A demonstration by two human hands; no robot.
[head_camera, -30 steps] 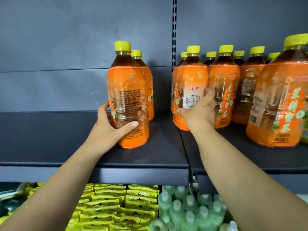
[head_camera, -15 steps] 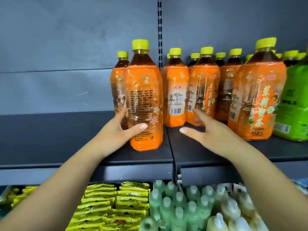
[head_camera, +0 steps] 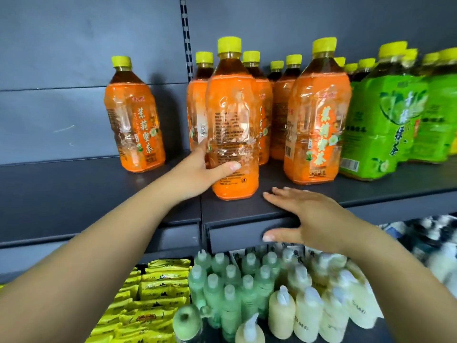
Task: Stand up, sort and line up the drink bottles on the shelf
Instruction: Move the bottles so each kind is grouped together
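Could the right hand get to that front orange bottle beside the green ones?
Probably yes. The right hand lies open at the shelf edge, and only bare shelf separates it from the orange bottle.

Head view, close, facing shelf (head_camera: pixel 99 199)

- Shelf (head_camera: pixel 309 201): dark grey metal, matt, smooth.
- Back panel (head_camera: pixel 74 70): matt grey, a few pale scratches at 9 o'clock.
- Orange bottles (head_camera: pixel 232 134): clear plastic under glossy, crinkled film labels; yellow plastic caps (head_camera: pixel 229 45).
- Green bottles (head_camera: pixel 385 120), 3 o'clock: glossy film wrap.
- Yellow packets (head_camera: pixel 158 290), 6 o'clock: shiny wrappers.
- Pale bottles (head_camera: pixel 247 285): translucent plastic, dull.
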